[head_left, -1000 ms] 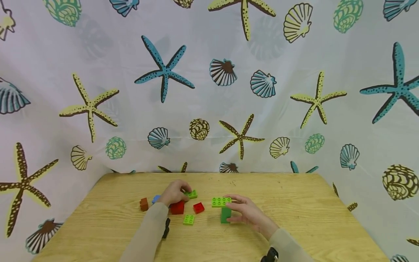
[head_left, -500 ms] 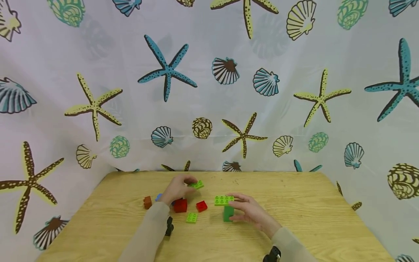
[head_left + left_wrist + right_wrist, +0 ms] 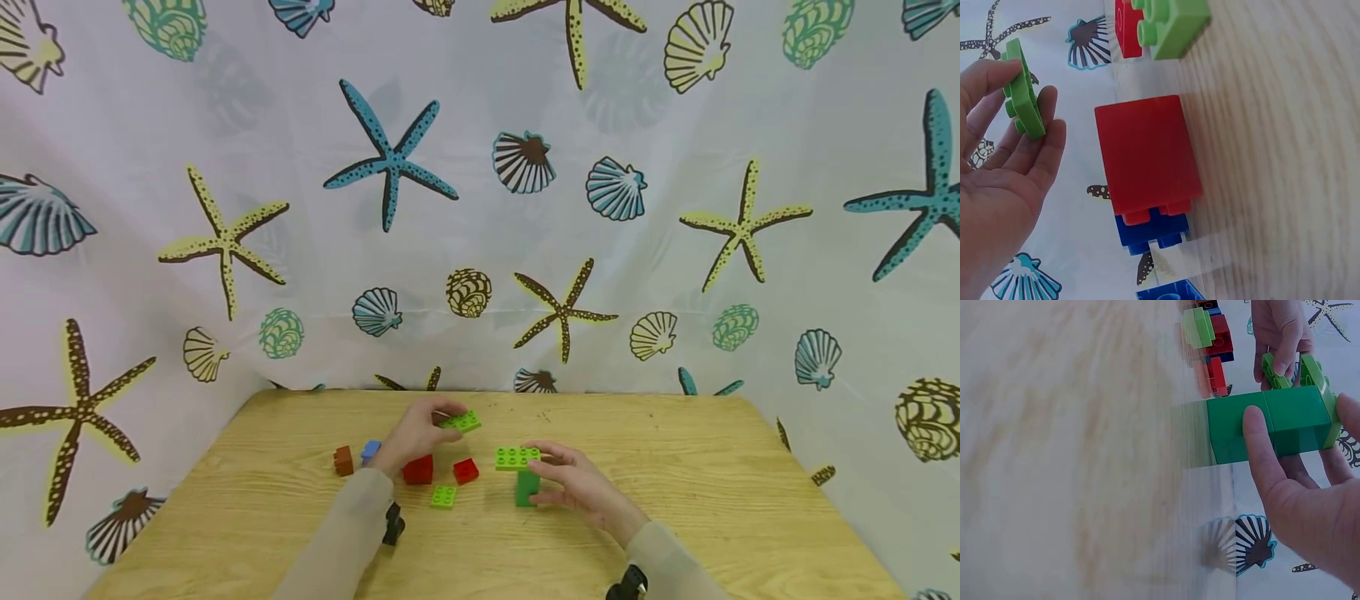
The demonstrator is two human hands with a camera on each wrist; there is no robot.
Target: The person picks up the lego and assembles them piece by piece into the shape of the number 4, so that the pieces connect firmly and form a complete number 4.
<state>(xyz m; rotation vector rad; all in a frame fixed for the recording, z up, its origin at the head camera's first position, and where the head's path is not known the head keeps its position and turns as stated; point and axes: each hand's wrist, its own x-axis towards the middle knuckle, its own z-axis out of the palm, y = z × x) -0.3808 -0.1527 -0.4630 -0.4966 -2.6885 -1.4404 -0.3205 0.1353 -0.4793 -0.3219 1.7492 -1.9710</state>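
Note:
My left hand pinches a flat light green toy building brick between thumb and fingers. In the left wrist view it is held off the table, its studs facing the palm. To the right, my right hand holds a small tower with thumb and fingers round it. Two dark green bricks, one on the other, form its lower part, and a flat light green brick caps it, jutting out to the left in the head view. The tower stands upright on the table. In the right wrist view both light green bricks appear near each other.
Beneath my left forearm and hand lie a red brick and a blue brick. A smaller red brick and a small light green brick lie between the hands. A brown brick is furthest left on the wooden table.
My left hand has lifted the flat light green brick from the table and carried it up and slightly right. The right hand stays at the tower. The head view has shifted a little.

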